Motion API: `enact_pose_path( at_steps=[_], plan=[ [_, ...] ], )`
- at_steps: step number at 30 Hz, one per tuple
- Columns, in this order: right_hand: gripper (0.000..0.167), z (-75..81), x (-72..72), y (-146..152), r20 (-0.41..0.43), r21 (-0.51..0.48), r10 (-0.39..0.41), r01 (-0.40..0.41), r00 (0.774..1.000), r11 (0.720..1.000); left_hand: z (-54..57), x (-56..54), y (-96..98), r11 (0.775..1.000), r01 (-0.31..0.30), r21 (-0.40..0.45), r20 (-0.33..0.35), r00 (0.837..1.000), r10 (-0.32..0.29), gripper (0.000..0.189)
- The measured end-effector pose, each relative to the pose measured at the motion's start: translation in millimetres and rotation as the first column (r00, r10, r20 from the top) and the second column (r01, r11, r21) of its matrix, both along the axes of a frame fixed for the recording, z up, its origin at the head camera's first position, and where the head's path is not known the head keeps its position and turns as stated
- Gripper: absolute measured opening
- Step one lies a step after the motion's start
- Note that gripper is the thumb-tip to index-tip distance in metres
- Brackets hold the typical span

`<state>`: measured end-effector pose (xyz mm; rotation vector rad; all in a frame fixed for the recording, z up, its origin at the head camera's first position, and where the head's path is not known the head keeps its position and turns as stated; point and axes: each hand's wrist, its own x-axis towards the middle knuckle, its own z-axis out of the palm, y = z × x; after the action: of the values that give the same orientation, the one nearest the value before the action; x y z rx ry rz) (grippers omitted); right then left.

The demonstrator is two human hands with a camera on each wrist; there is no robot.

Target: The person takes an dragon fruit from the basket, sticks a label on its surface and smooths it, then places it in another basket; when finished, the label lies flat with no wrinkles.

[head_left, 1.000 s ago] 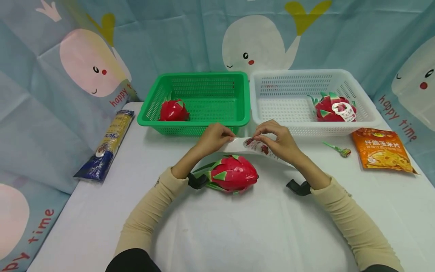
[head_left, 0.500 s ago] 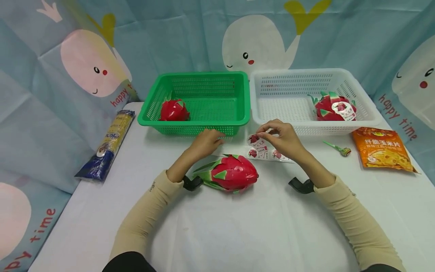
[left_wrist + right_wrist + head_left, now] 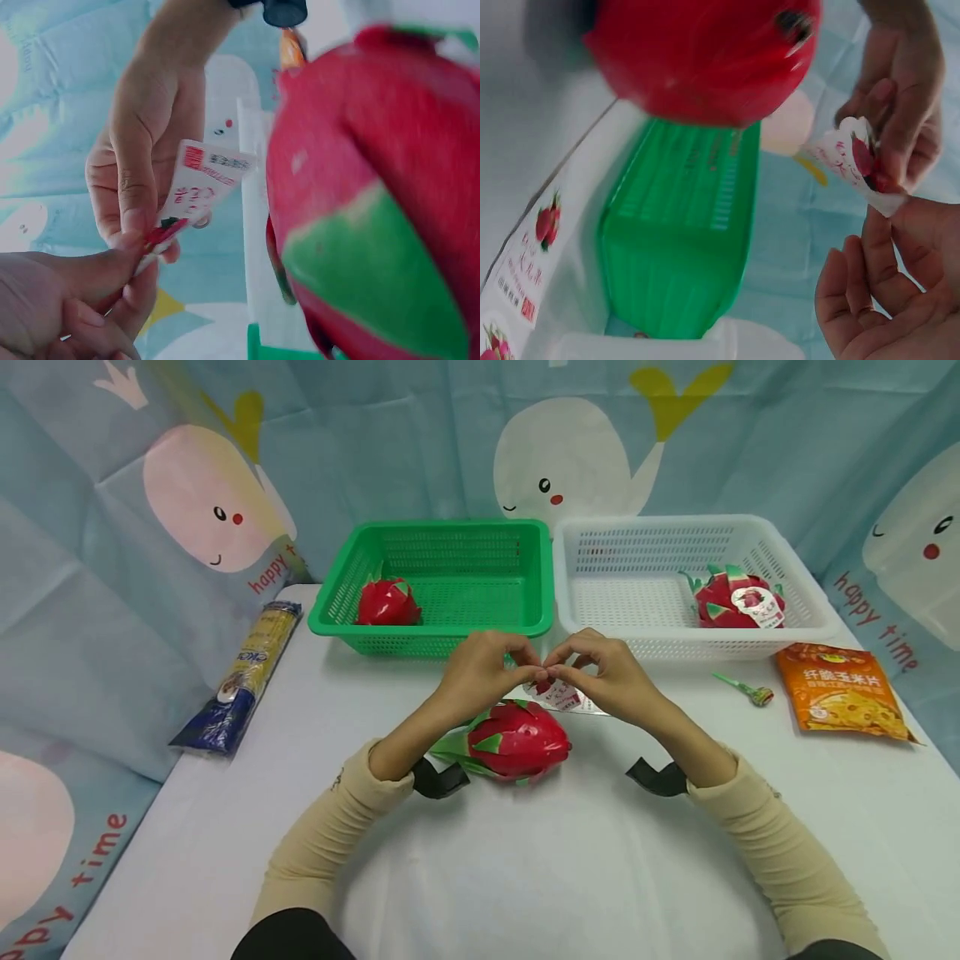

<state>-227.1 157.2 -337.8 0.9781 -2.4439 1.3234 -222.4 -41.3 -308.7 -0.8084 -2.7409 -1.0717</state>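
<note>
Both hands meet over the table behind a dragon fruit [image 3: 517,742], red with green leaf tips, lying on its side. My left hand [image 3: 491,672] and right hand [image 3: 607,677] pinch one small dragon fruit sticker [image 3: 201,180] between thumbs and fingers. White with red print, the sticker bends between their fingertips in both wrist views. A strip of the same stickers [image 3: 531,259] lies on the table below, partly behind the hands in the head view. The dragon fruit fills much of the left wrist view, close beside the hands.
A green basket [image 3: 442,632] holds a dragon fruit [image 3: 388,602]. Beside it, a white basket [image 3: 675,633] holds a stickered dragon fruit [image 3: 738,599]. A lollipop [image 3: 753,692] and an orange snack bag [image 3: 843,693] lie right, a blue-and-yellow noodle pack [image 3: 243,677] left.
Both hands held the sticker strip up; then it went down onto the table and the left hand let go. Now the left hand has moved right to the right hand, pinching the sticker too.
</note>
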Motion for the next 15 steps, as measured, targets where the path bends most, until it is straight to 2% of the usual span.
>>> enact_pose_path(
  at_steps=[4, 7, 11, 15],
  plan=[
    [0.018, 1.0, 8.1, 0.4, 0.07, -0.09, -0.103, 0.109, 0.992, 0.99, -6.1, 3.1, -5.3, 0.993, -0.043, 0.11, 0.057, 0.998, 0.037, 0.011],
    [0.023, -0.2, 14.3, 2.6, 0.14, -0.152, -0.176, 0.197, 0.974, 0.969, -13.3, 5.2, -11.1, 0.972, -0.094, 0.215, 0.073, 0.994, 0.08, 0.012],
    [0.023, -4.1, 21.7, 1.4, 0.176, -0.158, -0.192, 0.221, 0.965, 0.963, -20.6, 11.4, -16.4, 0.931, -0.125, 0.343, 0.092, 0.991, 0.099, 0.012],
    [0.015, -9.0, 26.4, -0.7, 0.238, -0.163, -0.173, 0.215, 0.956, 0.963, -28.4, 25.1, -17.6, 0.895, -0.133, 0.425, 0.108, 0.989, 0.096, 0.01]
  ],
)
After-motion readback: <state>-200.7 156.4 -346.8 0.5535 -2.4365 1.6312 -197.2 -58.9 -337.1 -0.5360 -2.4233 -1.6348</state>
